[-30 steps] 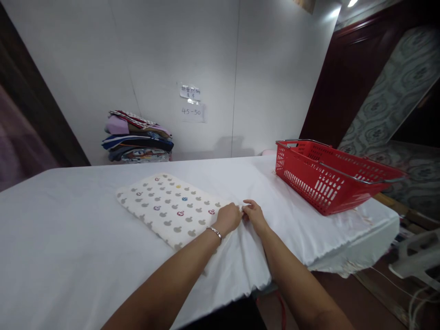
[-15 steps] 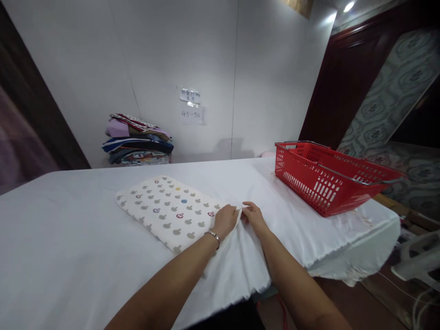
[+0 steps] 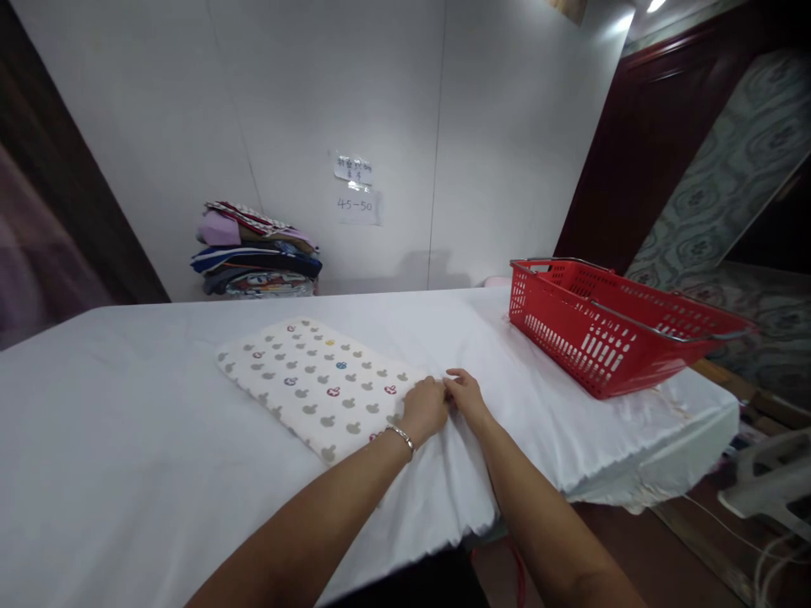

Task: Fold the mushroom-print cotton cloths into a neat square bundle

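A white folded cloth [image 3: 317, 384] printed with grey apples and a few coloured ones lies flat on the white-covered table. My left hand [image 3: 426, 407], a silver bracelet [image 3: 401, 437] at its wrist, is closed at the cloth's right corner, knuckles up. Right against it, my right hand [image 3: 467, 399] has its thumb and fingertips drawn in at the same corner, index finger reaching toward the left hand. The fingertips of both hands are partly hidden where they meet, and so is the bit of cloth between them.
A red plastic basket [image 3: 570, 325] with metal handles stands on the table at the right. Behind the table's far edge, a pile of folded fabrics [image 3: 257, 257] rests against the grey wall. A white plastic stool [image 3: 770, 481] is on the floor at the right.
The raised white fold between my hands has gone down. My left hand has turned and moved slightly right, closing up against my right hand. The printed cloth lies nearly as before.
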### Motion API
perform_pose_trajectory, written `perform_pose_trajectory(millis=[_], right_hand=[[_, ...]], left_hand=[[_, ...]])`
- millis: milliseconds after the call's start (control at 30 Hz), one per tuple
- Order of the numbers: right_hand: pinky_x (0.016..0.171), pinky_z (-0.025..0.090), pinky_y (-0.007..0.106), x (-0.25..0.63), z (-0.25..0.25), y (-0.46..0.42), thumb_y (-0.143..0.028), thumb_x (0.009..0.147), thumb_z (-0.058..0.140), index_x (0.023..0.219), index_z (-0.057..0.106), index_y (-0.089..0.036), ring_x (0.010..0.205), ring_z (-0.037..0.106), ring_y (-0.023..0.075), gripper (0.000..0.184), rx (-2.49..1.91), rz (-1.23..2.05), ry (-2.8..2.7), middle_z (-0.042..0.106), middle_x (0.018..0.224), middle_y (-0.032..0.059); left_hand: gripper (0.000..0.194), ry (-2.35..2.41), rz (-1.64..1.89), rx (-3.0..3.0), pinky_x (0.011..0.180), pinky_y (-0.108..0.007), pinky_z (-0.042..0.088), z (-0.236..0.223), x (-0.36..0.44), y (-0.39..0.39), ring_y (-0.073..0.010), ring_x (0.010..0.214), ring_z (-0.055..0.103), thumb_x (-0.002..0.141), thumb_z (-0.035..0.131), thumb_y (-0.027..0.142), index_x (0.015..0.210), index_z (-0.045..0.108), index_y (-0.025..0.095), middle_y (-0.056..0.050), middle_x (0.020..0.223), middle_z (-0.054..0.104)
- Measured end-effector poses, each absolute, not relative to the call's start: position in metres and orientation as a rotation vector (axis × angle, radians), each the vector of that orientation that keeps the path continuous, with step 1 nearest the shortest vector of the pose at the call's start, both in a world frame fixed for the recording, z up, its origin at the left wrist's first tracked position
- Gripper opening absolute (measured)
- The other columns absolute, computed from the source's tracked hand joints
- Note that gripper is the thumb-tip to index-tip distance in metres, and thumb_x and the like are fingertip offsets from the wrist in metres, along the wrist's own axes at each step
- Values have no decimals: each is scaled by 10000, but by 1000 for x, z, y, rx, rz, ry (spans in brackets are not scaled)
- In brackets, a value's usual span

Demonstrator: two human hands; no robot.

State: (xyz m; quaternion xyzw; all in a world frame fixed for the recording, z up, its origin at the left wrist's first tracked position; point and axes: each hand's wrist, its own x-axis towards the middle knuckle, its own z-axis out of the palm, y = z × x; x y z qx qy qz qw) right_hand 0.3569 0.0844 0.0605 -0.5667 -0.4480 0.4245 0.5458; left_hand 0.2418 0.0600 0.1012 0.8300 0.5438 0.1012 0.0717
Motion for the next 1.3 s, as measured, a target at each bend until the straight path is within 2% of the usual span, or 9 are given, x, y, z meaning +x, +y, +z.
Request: perform_pose_trajectory(millis=[200,300,467,633,767,900,1000,1167,1300], right_hand=[[440,378,219,361,46,96,-327,623,568,865,551,-164,427,475,107,293,-1362,942,-1087,483,458,-84],[447,369,221,364,43,101,-304,612,566,825,565,-169,423,470,108,252,-1396,893,-1128,487,449,-81],[461,336,215,370,50,101,-239,602,579,757,606,-178,444,469,110,169,-1465,799,-1223,502,453,-70],[487,325,214,375,58,99,-215,613,590,730,631,-195,484,483,113,125,-1509,716,-1329,523,487,-61],[498,334,218,376,59,98,-227,644,570,742,630,-195,489,496,117,119,-1539,703,-1375,539,501,-53],[495,332,221,377,56,98,-226,650,553,694,623,-193,482,486,116,89,-1569,701,-1397,537,502,-47],[495,325,219,377,54,98,-218,642,549,670,627,-193,484,483,116,87,-1578,706,-1416,543,499,-43],[513,324,227,377,57,96,-215,646,535,632,631,-199,520,488,125,99,-1587,674,-1454,559,527,-32],[546,331,232,376,63,90,-216,648,542,615,635,-204,560,502,134,99,-1591,643,-1508,583,557,-25]], left_hand=[[411,1608,309,2572,836,-359,411,96,235,41,-251,1025,508,749,465,62,1151,471,150,-120,1090,552],[421,1541,289,2639,881,-389,387,94,229,31,-258,1037,501,766,427,31,1176,451,123,-133,1101,557],[436,1410,301,2698,950,-362,359,87,219,22,-223,1095,493,794,361,3,1196,467,133,-120,1207,537],[523,1314,318,2735,1030,-352,317,81,208,14,-204,1240,410,788,335,-3,1294,406,107,-130,1362,441],[515,1314,305,2718,1067,-353,280,85,191,0,-187,1275,381,815,300,2,1304,409,123,-118,1365,449],[509,1470,209,2653,1014,-376,348,92,174,-15,-219,1237,427,823,313,3,1296,427,150,-116,1320,493],[530,1546,129,2673,985,-435,368,91,168,-22,-270,1271,381,820,339,4,1318,410,171,-129,1344,462],[535,1564,30,2787,939,-500,390,80,170,-26,-348,1283,345,805,355,-5,1320,419,122,-189,1364,422],[554,1586,74,2791,952,-513,376,74,166,-28,-355,1289,337,788,359,-8,1326,421,108,-203,1375,408]])
